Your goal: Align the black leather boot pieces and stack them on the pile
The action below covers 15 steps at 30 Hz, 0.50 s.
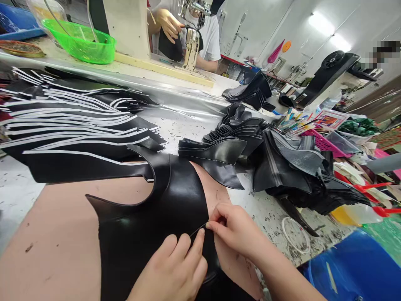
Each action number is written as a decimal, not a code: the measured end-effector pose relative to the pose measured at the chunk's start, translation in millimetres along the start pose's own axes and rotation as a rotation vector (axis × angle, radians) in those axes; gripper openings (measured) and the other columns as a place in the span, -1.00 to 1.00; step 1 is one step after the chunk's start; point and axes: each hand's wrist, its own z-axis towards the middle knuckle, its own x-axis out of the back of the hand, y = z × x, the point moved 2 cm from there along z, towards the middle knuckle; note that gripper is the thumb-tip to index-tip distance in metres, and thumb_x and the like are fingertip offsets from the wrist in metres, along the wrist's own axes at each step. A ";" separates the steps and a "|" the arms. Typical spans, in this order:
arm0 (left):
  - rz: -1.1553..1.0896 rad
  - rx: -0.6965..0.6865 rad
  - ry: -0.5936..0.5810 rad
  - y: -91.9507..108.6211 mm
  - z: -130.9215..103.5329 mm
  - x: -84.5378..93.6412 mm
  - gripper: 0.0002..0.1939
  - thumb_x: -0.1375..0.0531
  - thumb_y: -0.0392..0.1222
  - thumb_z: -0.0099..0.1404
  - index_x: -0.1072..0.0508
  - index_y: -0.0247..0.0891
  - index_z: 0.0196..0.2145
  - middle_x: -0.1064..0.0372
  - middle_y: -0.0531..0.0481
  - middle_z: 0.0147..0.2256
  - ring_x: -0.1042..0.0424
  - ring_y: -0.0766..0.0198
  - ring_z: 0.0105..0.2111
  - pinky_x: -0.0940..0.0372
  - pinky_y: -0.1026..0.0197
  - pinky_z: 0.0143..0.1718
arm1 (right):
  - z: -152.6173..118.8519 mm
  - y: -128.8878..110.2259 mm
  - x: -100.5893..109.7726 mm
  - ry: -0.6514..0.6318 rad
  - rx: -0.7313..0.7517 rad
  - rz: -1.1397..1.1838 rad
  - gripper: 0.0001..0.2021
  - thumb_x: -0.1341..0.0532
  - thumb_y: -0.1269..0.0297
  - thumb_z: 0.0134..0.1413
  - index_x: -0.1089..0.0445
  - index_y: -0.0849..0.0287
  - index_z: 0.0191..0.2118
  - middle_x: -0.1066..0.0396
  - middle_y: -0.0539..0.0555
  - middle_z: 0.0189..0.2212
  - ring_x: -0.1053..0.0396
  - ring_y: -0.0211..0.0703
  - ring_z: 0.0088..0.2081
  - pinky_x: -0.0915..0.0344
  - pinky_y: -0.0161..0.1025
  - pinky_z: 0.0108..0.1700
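A large black leather piece (134, 234) with a curved cut-out lies across a pinkish-tan board (59, 234). My left hand (175, 267) rests on the leather, index finger reaching toward its right edge and the other fingers bent. At that edge my right hand (234, 230) is closed in a pinch, thumb against forefinger. A thin dark line, a seam or a narrow edge, runs between the two fingertips; which of these cannot be made out. Black panels with white edge strips (84, 165) overlap behind the cut-out, and stacked curved black leather pieces (216, 150) lie beyond the board.
Across the bench a person's hand (171, 25) holds a dark piece at a sewing machine (191, 46). A green basket (81, 44) stands back left. More leather pieces (285, 167), a white ring (296, 235), a yellowish bottle (357, 214) and a blue bin (354, 267) are at right.
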 end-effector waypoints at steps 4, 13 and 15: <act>-0.044 0.011 -0.116 -0.7 3.4 1.3 -0.83 -0.10 -0.10 0.15 -0.43 -0.21 -0.40 -0.40 -0.06 0.01 -0.25 0.17 -0.34 0.02 0.10 -0.32 | 23.9 4.4 14.0 -0.025 -0.150 0.000 -0.64 -0.43 0.39 -0.44 -0.16 0.14 -0.71 -0.21 -0.13 -0.74 -0.15 -0.27 -0.61 0.03 -0.33 -0.57; -0.041 0.066 -0.102 0.4 0.5 6.0 -0.82 -0.11 -0.27 0.10 -0.46 -0.21 -0.32 -0.40 0.01 0.01 -0.27 0.19 -0.32 -0.03 0.11 -0.27 | 21.9 10.5 -2.3 0.174 -0.116 0.524 -0.61 -0.18 0.16 0.05 -0.24 0.09 0.01 -0.39 0.09 -0.16 -0.40 -0.21 -0.27 -0.29 -0.29 -0.33; -0.008 0.067 -0.043 1.2 -2.8 8.1 -0.78 -0.11 -0.24 0.12 -0.47 -0.23 -0.26 -0.41 0.01 0.00 -0.28 0.18 -0.27 -0.04 0.11 -0.22 | 18.5 3.7 -8.2 0.113 -0.117 0.788 -0.47 -0.23 0.11 -0.01 -0.19 0.09 0.10 -0.38 0.12 -0.13 -0.40 -0.17 -0.22 -0.31 -0.27 -0.30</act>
